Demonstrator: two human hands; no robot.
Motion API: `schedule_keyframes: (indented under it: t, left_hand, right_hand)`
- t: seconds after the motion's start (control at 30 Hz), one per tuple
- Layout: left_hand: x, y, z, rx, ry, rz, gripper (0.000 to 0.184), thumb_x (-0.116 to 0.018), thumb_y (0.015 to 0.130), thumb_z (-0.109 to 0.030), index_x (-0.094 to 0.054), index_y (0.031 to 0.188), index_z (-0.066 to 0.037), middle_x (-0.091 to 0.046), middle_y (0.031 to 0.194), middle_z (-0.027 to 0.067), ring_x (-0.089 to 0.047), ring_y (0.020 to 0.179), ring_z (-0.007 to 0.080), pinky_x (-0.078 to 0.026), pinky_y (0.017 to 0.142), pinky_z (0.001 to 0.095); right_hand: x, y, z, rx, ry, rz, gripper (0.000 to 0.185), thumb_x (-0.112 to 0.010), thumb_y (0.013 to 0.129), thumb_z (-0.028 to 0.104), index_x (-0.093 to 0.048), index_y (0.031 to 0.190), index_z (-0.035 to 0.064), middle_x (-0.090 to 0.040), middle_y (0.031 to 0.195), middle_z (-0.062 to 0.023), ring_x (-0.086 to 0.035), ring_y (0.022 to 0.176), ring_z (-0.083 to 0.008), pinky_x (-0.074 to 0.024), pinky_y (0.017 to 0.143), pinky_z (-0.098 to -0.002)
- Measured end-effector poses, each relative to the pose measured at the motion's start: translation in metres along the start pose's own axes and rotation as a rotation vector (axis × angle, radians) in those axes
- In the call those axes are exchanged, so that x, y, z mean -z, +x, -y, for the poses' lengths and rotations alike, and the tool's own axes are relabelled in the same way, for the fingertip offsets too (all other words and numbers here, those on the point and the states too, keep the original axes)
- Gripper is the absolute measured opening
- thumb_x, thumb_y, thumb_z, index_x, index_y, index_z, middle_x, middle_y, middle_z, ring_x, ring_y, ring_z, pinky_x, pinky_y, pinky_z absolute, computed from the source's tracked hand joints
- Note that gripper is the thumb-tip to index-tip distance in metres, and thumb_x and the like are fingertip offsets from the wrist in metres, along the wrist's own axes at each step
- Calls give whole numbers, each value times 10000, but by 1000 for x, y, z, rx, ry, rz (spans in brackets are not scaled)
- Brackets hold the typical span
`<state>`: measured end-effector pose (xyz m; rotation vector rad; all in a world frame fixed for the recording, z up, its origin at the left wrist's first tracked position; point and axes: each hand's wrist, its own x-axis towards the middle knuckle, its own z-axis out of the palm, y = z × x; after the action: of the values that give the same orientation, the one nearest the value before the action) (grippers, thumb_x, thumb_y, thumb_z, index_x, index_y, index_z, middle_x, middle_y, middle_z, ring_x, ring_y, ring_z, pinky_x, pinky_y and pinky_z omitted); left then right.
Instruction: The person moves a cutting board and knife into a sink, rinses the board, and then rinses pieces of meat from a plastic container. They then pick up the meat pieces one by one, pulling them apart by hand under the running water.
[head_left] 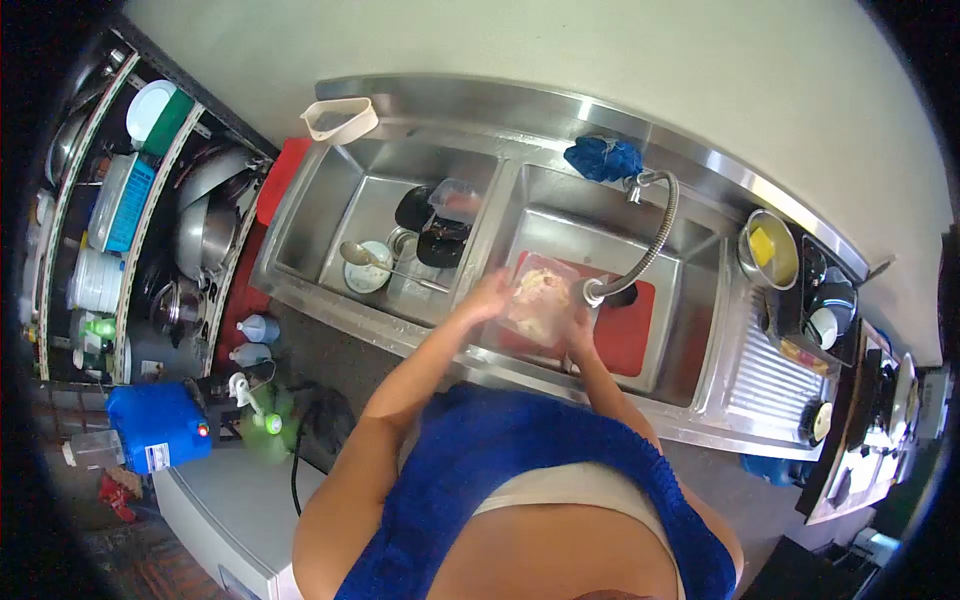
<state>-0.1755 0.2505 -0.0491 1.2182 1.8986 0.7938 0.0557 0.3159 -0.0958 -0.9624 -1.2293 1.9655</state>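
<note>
Over the right basin of a steel double sink, I hold a clear plastic food container [541, 308] tilted, with pale yellowish food bits or suds in it. My left hand [489, 296] grips its left edge. My right hand [578, 332] is closed at its lower right edge, its fingers partly hidden. The spray head [593, 293] of a spring-hose faucet [668, 215] hangs right beside the container. Whether water is running I cannot tell. Beneath lies a red cutting board [628, 335] on the basin floor, with a dark item on it partly hidden by the spray head.
The left basin [320, 215] holds a ladle [362, 256], a white bowl [368, 278], black dishes [440, 247] and another clear container [457, 200]. A blue cloth or bag [603, 158] sits behind the faucet. On the right drainboard stands a pot [768, 250] with a yellow sponge [762, 247].
</note>
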Motion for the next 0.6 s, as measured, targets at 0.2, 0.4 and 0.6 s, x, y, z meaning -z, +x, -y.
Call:
schedule_keyframes:
  t: [0.2,0.4,0.6]
  left_hand:
    - [-52,-3,-41,313,-498,253,588,-506,993,-412,-423,1411,-6,-514,1376,153,-492,1251,226,-400,1036,371]
    - [-93,16,-13,342,-893,196,599,-482,1001,-451,-435,1405,-12,-554,1329,122,-552,1179,221,-420,1017,368]
    - [-110,31,7,422,-803,68,518,-493,1007,-409,-470,1389,-60,-587,1288,104,-578,1134,207,-470,947,352]
  right_hand:
    - [36,9,2,120,-83,-27,416,-567,922,81,-481,1329,59,-602,1034,4,-567,882,-112,-487,743,-292]
    - [144,131,16,-96,215,-136,550,-565,940,474,-456,1315,86,-577,975,-39,-573,769,-184,-474,644,-320]
    - [96,205,129,-77,667,-103,392,-607,932,346,-495,1106,13,-592,969,-125,-617,969,-302,-485,907,-447]
